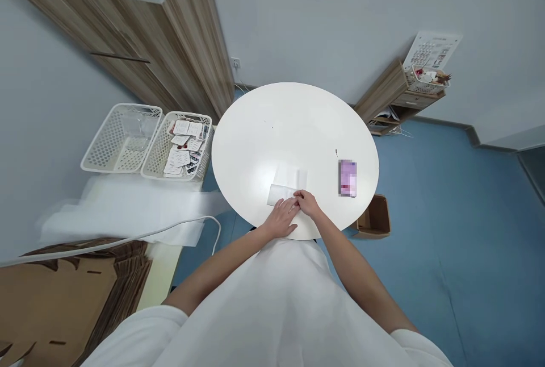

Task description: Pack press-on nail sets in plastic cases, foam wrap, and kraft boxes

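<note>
A thin white sheet [281, 192], partly see-through and folded over on itself, lies near the front edge of the round white table [255, 128]. My left hand [281, 219] rests flat on the near part of the sheet, fingers stretched and thumb apart. Beside it, my right hand [307, 203] has its fingers bent in at the sheet's right side, close to my left fingertips; they seem to pinch it, though the fingertips are partly hidden. To the right on the tabletop lies a phone-sized purple item [348, 178], blurred by pixelation.
At the left stand two white plastic baskets, one [123, 165] holding clear plastic, the other [147, 168] several white cards. White sheeting [128, 211] and stacked flat cardboard [63, 304] lie nearer. A brown box [378, 219] sits below the table's right edge. Cabinets [187, 32] stand behind.
</note>
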Motion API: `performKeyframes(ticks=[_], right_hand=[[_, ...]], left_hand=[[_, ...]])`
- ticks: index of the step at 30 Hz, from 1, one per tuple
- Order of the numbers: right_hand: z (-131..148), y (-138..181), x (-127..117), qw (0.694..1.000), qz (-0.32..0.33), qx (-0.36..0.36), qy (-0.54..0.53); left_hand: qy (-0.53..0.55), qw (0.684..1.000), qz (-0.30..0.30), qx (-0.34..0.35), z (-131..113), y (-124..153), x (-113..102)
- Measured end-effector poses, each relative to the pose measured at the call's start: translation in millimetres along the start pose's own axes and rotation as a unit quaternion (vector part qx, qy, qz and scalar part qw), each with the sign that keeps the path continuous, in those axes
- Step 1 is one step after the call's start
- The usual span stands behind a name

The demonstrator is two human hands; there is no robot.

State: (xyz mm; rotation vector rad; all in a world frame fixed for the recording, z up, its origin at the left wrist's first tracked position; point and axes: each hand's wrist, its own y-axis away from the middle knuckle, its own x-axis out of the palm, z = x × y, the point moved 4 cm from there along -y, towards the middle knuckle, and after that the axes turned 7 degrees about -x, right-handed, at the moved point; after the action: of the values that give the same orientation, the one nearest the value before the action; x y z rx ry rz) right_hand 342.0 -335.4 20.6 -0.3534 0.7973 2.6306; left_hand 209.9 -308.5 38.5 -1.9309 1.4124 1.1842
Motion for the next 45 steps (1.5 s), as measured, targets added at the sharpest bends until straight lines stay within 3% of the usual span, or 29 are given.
performKeyframes(ticks=[7,12,13,18,23,26,28,30,32,39,45], right_hand=[[15,-2,-15,0.999,0.022,-0.028,0.025],[0,35,-30,0.965,-0.166,-0.128,0.160],[-6,43,-29,0.955,-0.178,-0.141,0.193],[-15,53,-6,0.918,-0.070,-0.237,0.310],[-1,33,3,0.909,-0.012,-0.189,0.370],[2,29,3,0.914,-0.014,-0.149,0.377],[-1,29,5,0.918,-0.019,-0.134,0.372],[-4,29,6,0.921,-0.024,-0.131,0.365],[-6,28,7,0.924,-0.031,-0.137,0.355],[-11,15,3,0.936,-0.026,-0.166,0.310],[-17,17,2,0.944,-0.032,-0.183,0.271]], left_hand=[[-0.033,0.999,0.032,-0.004,-1,-10,8],[-0.059,0.997,0.044,0.004,2,-4,14],[-0.064,0.997,0.046,0.006,3,-3,16],[-0.077,0.995,0.067,0.018,7,0,21],[-0.031,0.996,0.078,0.027,11,4,14],[0.036,0.997,0.018,-0.061,21,12,6],[0.091,0.970,-0.047,-0.219,37,20,0],[0.156,0.911,-0.084,-0.372,51,30,-2],[0.230,0.853,-0.092,-0.459,59,34,-2],[0.397,0.715,-0.107,-0.566,51,14,3],[0.408,0.666,-0.141,-0.608,50,-1,8]])
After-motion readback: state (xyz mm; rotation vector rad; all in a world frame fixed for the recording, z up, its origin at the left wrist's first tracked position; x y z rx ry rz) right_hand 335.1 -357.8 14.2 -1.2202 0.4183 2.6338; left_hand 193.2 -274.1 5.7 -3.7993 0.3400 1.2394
